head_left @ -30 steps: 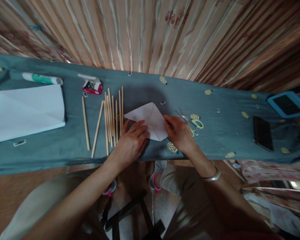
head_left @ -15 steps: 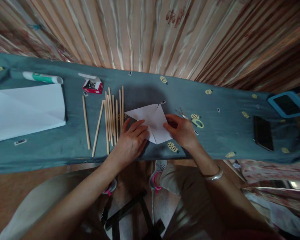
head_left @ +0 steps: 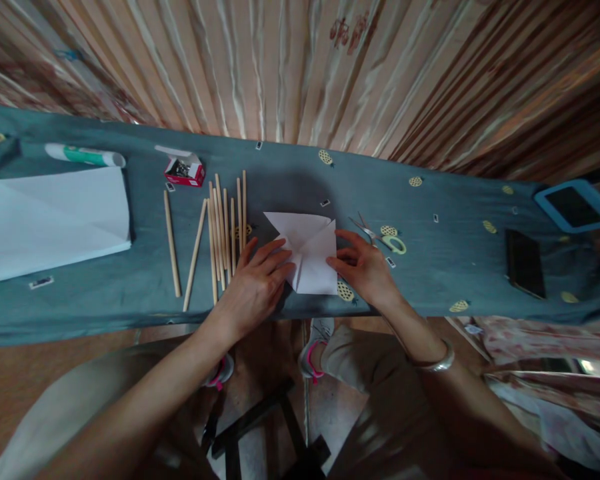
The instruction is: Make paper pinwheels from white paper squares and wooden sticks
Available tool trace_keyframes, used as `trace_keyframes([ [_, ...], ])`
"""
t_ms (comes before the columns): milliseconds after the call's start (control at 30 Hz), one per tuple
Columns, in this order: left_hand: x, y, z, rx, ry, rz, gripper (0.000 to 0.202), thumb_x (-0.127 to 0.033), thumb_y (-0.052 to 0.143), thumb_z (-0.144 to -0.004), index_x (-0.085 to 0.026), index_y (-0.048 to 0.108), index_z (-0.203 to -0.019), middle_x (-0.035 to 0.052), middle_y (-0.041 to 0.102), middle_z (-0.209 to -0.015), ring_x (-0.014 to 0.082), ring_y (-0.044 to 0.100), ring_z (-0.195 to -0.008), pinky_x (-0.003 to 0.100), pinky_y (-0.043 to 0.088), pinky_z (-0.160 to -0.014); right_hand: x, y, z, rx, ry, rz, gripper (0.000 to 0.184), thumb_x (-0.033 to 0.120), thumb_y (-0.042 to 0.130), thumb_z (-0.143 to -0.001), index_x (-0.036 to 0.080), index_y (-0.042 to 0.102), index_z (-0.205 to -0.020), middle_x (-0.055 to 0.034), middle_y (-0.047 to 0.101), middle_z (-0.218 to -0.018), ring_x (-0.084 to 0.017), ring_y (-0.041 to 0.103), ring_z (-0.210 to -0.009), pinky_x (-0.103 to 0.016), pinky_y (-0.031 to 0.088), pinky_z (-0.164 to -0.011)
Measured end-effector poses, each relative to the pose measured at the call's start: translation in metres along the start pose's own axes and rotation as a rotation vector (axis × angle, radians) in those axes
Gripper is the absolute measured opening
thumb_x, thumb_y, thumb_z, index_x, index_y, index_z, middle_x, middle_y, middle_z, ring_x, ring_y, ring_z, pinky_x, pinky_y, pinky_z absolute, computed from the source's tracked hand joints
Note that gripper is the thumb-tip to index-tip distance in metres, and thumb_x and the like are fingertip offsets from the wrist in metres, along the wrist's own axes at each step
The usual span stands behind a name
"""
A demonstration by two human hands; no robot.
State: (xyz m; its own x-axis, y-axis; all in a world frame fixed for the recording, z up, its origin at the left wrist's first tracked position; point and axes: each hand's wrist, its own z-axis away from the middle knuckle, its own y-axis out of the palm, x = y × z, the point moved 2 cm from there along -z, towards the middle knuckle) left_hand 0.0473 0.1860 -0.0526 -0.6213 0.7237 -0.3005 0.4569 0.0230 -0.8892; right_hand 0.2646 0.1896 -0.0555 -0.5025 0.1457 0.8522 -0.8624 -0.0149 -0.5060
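Observation:
A folded white paper square (head_left: 307, 250) lies on the blue-grey cloth of the table (head_left: 430, 280), straight in front of me. My left hand (head_left: 255, 287) rests flat on its left part, fingers stretched out and pressing down. My right hand (head_left: 365, 267) touches the paper's right edge with its fingertips, fingers spread. Several wooden sticks (head_left: 220, 233) lie side by side just left of my left hand. Green-handled scissors (head_left: 383, 239) lie just beyond my right hand.
A large white sheet (head_left: 55, 217) and a glue tube (head_left: 83, 155) lie at the far left. A small red box of clips (head_left: 184, 170) stands open behind the sticks. At the right lie a black phone (head_left: 524, 263) and a blue-framed tablet (head_left: 575, 207). Striped curtains hang behind.
The paper has been turned and laid flat, its edges now squared to the table edge. My right hand let go of its raised flap and now rests at the right edge.

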Motion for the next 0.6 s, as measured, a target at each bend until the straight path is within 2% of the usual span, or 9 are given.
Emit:
trace_keyframes([
  [100,-0.001,0.001,0.0,0.018,-0.006,-0.01,0.031,-0.008,0.045,-0.088,-0.014,0.067,-0.109,0.0135,0.067,-0.123,0.0318,0.05,-0.128,0.061,0.033,-0.109,0.001,-0.001,0.003,0.004,-0.004,0.022,0.06,0.029,0.064,-0.078,0.015,0.049,-0.134,-0.0063,0.075,-0.086,-0.019,0.069,-0.068,-0.034,0.055,-0.066],
  [200,-0.002,0.001,0.001,0.018,-0.012,-0.005,0.032,-0.008,0.046,-0.088,-0.015,0.065,-0.112,0.0131,0.066,-0.124,0.0311,0.049,-0.129,0.061,0.032,-0.11,0.007,-0.003,0.006,-0.047,-0.049,0.201,0.052,0.029,0.061,-0.081,0.016,0.053,-0.131,-0.0064,0.075,-0.088,-0.02,0.069,-0.07,-0.037,0.055,-0.07],
  [267,-0.002,0.0,0.002,0.006,-0.02,0.012,0.035,-0.008,0.046,-0.088,-0.015,0.06,-0.118,0.0129,0.065,-0.126,0.0304,0.048,-0.13,0.061,0.03,-0.111,0.012,-0.005,0.008,-0.114,-0.148,0.385,0.044,0.028,0.059,-0.083,0.015,0.059,-0.125,-0.0087,0.074,-0.093,-0.023,0.069,-0.078,-0.041,0.055,-0.077],
  [367,-0.003,-0.004,0.004,0.002,-0.057,0.06,0.044,-0.007,0.045,-0.088,-0.014,0.049,-0.131,0.0141,0.061,-0.131,0.0292,0.046,-0.133,0.057,0.028,-0.114,0.019,-0.005,0.009,-0.206,-0.343,0.577,0.035,0.027,0.055,-0.086,0.013,0.063,-0.118,-0.0146,0.07,-0.109,-0.029,0.064,-0.102,-0.046,0.05,-0.092],
  [467,-0.005,-0.008,0.008,-0.016,-0.096,0.135,0.049,-0.007,0.045,-0.087,-0.014,0.044,-0.135,0.0145,0.061,-0.13,0.0284,0.047,-0.131,0.05,0.03,-0.116,0.024,-0.004,0.01,-0.251,-0.444,0.607,0.033,0.027,0.052,-0.089,0.014,0.064,-0.116,-0.0163,0.067,-0.117,-0.031,0.059,-0.112,-0.049,0.046,-0.098],
  [533,-0.005,-0.009,0.01,-0.02,-0.124,0.169,0.048,-0.006,0.046,-0.086,-0.014,0.044,-0.134,0.0149,0.061,-0.129,0.0282,0.049,-0.129,0.049,0.034,-0.114,0.029,-0.001,0.01,-0.263,-0.477,0.562,0.031,0.027,0.052,-0.089,0.016,0.064,-0.116,-0.015,0.068,-0.115,-0.031,0.061,-0.109,-0.05,0.049,-0.096],
  [600,-0.005,-0.01,0.012,-0.074,-0.101,0.2,0.042,-0.006,0.048,-0.084,-0.013,0.05,-0.126,0.0146,0.065,-0.121,0.0285,0.054,-0.122,0.051,0.039,-0.11,0.039,0.005,0.008,-0.241,-0.513,0.474,0.029,0.026,0.052,-0.089,0.02,0.064,-0.115,-0.0134,0.069,-0.111,-0.03,0.065,-0.102,-0.049,0.052,-0.092],
])
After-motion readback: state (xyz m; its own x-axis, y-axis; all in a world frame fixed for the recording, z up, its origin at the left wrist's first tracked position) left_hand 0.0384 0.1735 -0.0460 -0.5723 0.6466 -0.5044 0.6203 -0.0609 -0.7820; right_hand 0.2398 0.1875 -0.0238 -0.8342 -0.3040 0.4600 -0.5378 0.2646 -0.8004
